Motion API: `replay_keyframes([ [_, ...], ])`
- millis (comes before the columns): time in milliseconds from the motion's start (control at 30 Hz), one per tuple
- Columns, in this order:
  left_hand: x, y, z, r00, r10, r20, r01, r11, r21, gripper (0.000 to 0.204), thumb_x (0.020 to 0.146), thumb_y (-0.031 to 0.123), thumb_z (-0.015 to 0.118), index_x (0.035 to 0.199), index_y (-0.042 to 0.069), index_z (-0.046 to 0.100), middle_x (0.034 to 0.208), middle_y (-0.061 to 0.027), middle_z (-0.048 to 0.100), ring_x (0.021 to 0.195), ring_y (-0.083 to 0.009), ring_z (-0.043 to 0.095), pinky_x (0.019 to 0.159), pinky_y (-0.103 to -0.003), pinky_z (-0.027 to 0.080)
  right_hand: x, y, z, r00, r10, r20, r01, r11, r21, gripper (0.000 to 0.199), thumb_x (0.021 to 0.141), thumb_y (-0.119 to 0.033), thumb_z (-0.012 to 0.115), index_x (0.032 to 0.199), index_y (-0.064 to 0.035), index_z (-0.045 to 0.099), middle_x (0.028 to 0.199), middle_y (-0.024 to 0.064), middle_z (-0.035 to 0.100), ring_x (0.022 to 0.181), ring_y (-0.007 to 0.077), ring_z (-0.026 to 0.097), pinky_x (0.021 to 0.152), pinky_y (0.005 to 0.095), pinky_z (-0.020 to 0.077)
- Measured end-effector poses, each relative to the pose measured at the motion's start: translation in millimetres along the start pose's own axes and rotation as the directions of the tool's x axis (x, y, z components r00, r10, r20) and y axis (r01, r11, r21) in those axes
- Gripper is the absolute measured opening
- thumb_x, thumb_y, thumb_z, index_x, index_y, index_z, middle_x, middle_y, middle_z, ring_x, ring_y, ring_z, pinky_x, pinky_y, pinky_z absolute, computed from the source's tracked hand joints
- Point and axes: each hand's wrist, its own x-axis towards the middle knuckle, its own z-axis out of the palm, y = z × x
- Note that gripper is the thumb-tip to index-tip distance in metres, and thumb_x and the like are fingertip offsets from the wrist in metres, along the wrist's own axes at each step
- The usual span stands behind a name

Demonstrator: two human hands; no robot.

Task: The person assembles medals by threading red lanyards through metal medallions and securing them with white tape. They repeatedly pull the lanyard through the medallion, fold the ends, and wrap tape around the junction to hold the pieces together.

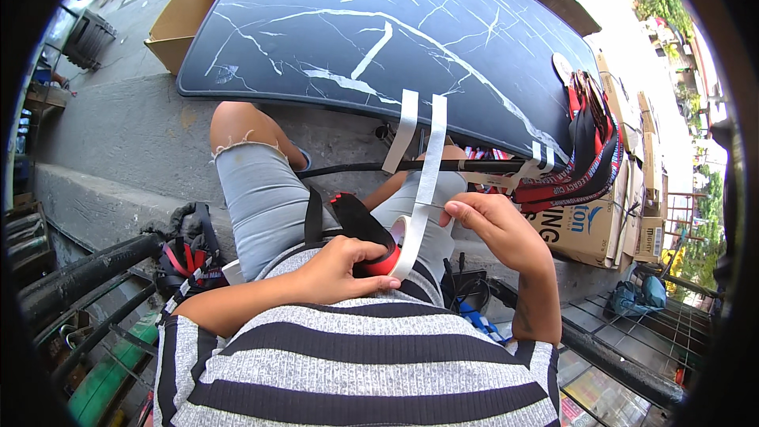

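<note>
My left hand (356, 269) is closed round a roll of white tape (402, 229) with a red core, held at my lap. From the roll a white strip (431, 154) stretches up to the edge of the black marble-patterned tabletop (316, 47), where its end is stuck. Beside it a second, shorter tape strip (405, 122) hangs from the same edge. My right hand (482, 221) is pinched on a thin dark sliver (428, 205) that lies across the stretched strip; its exact kind is too small to tell.
Red and black printed lanyards (585, 142) with a medal hang over the table's right corner, where short tape pieces (541, 156) are stuck. Cardboard boxes (585, 229) stand to the right. An open carton (190, 12) is behind the table's left side. Black metal rails (95, 277) flank me.
</note>
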Motion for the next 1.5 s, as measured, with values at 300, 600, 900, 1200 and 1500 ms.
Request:
replay_keyframes([
  [300, -1.3, -5.1, 1.4, 1.0, 0.025, -0.005, -0.025, 0.999, 0.025, 0.037, 0.087, 0.032, 0.078, 0.084, -0.003, 0.065, 0.067, -0.0136, 0.061, 0.057, -0.013, 0.052, 0.056, -0.03, 0.041, -5.7, 20.4, 8.5, 0.997, -0.058, -0.042, 0.063, 0.992, 0.109, 0.034, 0.102, -0.028, 0.052, 0.097, 0.0013, 0.069, 0.076, 0.0065, 0.064, 0.067, 0.0155, 0.053, 0.066, 0.031, 0.0432],
  [600, 0.3, 5.9, -0.9, 0.998, -0.063, 0.006, 0.063, 0.998, 0.017, 0.037, 0.085, 0.031, 0.08, 0.084, -0.003, 0.065, 0.066, -0.0124, 0.06, 0.059, -0.0115, 0.051, 0.057, -0.029, 0.041, -5.4, 22.9, 39.2, 0.967, 0.071, -0.246, 0.023, 0.932, 0.363, 0.023, 0.084, -0.014, 0.08, 0.103, -0.0036, 0.073, 0.063, -0.0121, 0.036, 0.057, -0.0005, 0.03, 0.052, 0.0198, 0.0217],
  [900, 6.5, 7.1, 5.8, 0.997, -0.034, -0.063, 0.026, 0.991, -0.128, 0.033, 0.085, 0.025, 0.081, 0.088, -0.003, 0.065, 0.069, -0.0075, 0.058, 0.065, -0.0057, 0.049, 0.06, -0.025, 0.042, -7.3, 15.5, 30.8, 0.741, -0.257, -0.62, 0.385, 0.919, 0.079, 0.006, 0.086, -0.001, 0.075, 0.086, -0.0004, 0.07, 0.084, 0.002, 0.067, 0.071, 0.0032, 0.057, 0.061, 0.0192, 0.0425],
  [1200, 6.8, 7.2, 4.1, 0.995, 0.021, 0.093, -0.029, 0.997, 0.077, 0.033, 0.085, 0.026, 0.08, 0.088, -0.003, 0.064, 0.07, -0.0156, 0.06, 0.061, -0.0187, 0.057, 0.058, -0.033, 0.043, 33.2, 17.1, -40.2, 0.508, -0.245, -0.826, 0.437, 0.899, 0.002, 0.005, 0.093, -0.007, 0.071, 0.093, -0.0015, 0.071, 0.074, -0.007, 0.06, 0.063, -0.0024, 0.041, 0.053, 0.0166, 0.0295],
  [1500, 8.9, 6.8, 1.5, 0.984, 0.075, 0.163, -0.091, 0.992, 0.09, 0.033, 0.086, 0.026, 0.078, 0.091, -0.004, 0.065, 0.076, -0.019, 0.064, 0.066, -0.0295, 0.061, 0.061, -0.037, 0.046, 66.9, 19.0, -40.1, 0.716, -0.268, -0.644, 0.277, 0.957, -0.09, 0.013, 0.091, -0.008, 0.072, 0.093, 0.0037, 0.069, 0.076, -0.0037, 0.061, 0.074, 0.0018, 0.05, 0.067, 0.019, 0.0427],
])
